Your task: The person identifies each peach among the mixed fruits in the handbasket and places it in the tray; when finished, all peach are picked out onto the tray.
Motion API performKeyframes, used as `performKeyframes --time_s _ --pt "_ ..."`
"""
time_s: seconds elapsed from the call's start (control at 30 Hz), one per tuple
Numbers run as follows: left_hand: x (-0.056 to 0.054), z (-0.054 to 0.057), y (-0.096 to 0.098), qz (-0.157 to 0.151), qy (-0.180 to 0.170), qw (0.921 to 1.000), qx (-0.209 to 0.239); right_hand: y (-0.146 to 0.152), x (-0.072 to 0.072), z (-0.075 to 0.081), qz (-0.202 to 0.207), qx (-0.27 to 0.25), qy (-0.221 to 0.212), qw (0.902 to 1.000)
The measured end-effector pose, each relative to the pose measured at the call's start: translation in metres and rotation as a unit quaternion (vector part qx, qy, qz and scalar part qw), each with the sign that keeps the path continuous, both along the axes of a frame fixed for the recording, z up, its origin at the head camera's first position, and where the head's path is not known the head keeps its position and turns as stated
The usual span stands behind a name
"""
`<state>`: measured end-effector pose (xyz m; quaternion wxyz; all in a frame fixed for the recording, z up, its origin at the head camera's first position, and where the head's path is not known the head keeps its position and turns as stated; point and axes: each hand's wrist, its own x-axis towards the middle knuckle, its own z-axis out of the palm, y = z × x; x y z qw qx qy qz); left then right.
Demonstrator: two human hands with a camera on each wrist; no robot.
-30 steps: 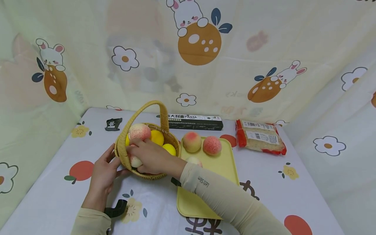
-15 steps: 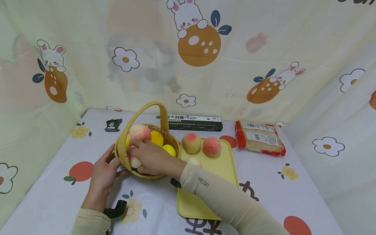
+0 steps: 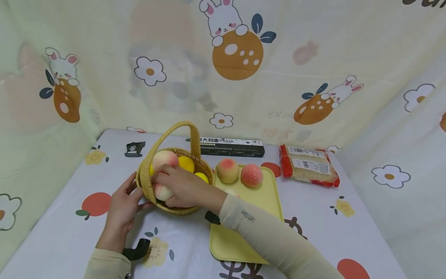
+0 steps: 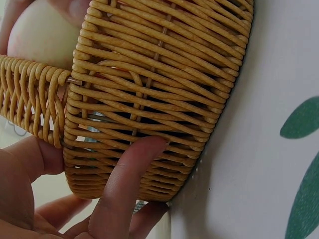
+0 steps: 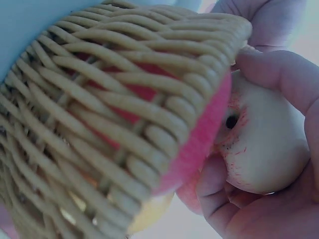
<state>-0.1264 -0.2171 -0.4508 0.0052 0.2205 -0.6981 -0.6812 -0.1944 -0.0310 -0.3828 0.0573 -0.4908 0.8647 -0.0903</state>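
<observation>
pale peach [image 5: 269, 134] held at a woven basket's [image 3: 179, 210] rim

the basket is round-bellied, of thick tan strands, its tall arched handle [image 3: 196, 145] wound to match. inside sit a pink-blushed peach [image 3: 165, 159] and smooth yellow fruit [image 3: 186, 164]. the right grip [image 3: 184, 188] is clasped around the pale peach, whose matte skin has reddish flecks about a small dark pit. the left grip [image 3: 124, 203] is spread, fingers resting on the basket's outer weave. beside the basket on the counter [image 3: 188, 248], a flat, round-cornered yellow tray [image 3: 237, 242] carries a tan-and-red peach [image 3: 227, 171] and a grainy pink-red fruit [image 3: 252, 175].
</observation>
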Motion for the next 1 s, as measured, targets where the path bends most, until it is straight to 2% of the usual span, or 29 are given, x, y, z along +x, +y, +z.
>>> performKeyframes --time_s 0.37,0.6,0.77,1.0 --pt "0.003 -0.003 0.000 0.006 -0.010 0.9999 -0.010 0.013 0.010 -0.001 0.035 -0.046 -0.015 0.9982" --pt "0.002 -0.006 0.001 0.008 -0.009 0.9999 -0.008 0.024 0.017 0.000 0.039 -0.069 -0.032 0.9963" --pt "0.000 -0.005 0.001 0.005 -0.011 0.9999 -0.009 0.039 0.022 0.003 0.025 -0.081 -0.050 0.9952" --pt "-0.002 -0.003 0.001 0.015 -0.012 0.9997 -0.013 0.063 0.027 0.005 -0.020 -0.091 -0.092 0.9914"
